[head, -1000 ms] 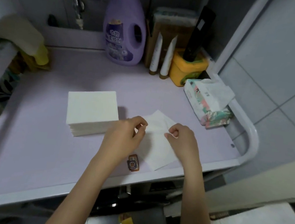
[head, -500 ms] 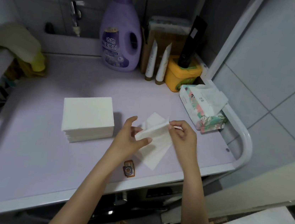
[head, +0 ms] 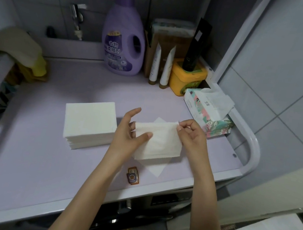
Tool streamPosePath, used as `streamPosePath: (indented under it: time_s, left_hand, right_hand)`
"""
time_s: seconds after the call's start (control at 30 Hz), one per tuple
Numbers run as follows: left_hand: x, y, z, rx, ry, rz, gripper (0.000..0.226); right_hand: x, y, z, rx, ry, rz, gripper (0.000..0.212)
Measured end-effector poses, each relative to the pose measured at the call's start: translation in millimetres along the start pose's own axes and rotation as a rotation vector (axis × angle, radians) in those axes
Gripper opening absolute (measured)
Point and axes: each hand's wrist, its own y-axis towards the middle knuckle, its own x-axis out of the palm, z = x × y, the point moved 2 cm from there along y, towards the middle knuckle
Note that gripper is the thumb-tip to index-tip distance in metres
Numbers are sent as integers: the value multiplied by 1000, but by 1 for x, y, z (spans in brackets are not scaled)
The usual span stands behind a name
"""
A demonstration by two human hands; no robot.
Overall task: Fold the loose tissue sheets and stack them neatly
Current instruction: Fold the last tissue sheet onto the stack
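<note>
Step in hand: folding one sheet. The tissue sheet (head: 158,140) is held just above the tabletop (head: 46,159), to the right of the finished stack (head: 90,118).

Left hand (head: 127,133): thumb across the sheet's left edge, fingers behind, so it grips that edge. Right hand (head: 192,133): fingertips pinch the top right corner.

A second loose sheet (head: 156,168) lies flat beneath, only its corners showing.

Handling, judged: very light, limp, thin; no stiffness of its own, so it droops wherever unsupported. It probably tears or creases under a hard pull. Best held at corners or edges with a light two-point pinch, kept taut, and the edges matched before pressing the fold.
</note>
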Motion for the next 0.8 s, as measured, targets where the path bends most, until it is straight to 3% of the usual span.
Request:
streamPosePath:
  time_s: [0.03, 0.23, 0.4, 0.63, 0.7, 0.8]
  left_hand:
    - [-1, 0, 2, 51, 22, -15, 59]
    - [-9, -5, 11, 179, 2, -223, 65]
    - [-20, -9, 20, 266, -6, -224, 75]
    - [-48, -12, 18, 292, -107, -70, 82]
    - [-58, -14, 20, 240, -109, 19, 67]
    - [-72, -16, 21, 13, -135, 227, 35]
  right_hand:
    - [1, -1, -1, 28, 37, -28, 9]
    - [8, -2, -3, 9, 147, -104, 69]
    - [15, -4, -9, -96, 167, -132, 74]
    - [34, -8, -24, -164, 136, -207, 70]
    - [42, -6, -27, -183, 106, -232, 71]
    - [55, -4, -30, -212, 35, -280, 74]
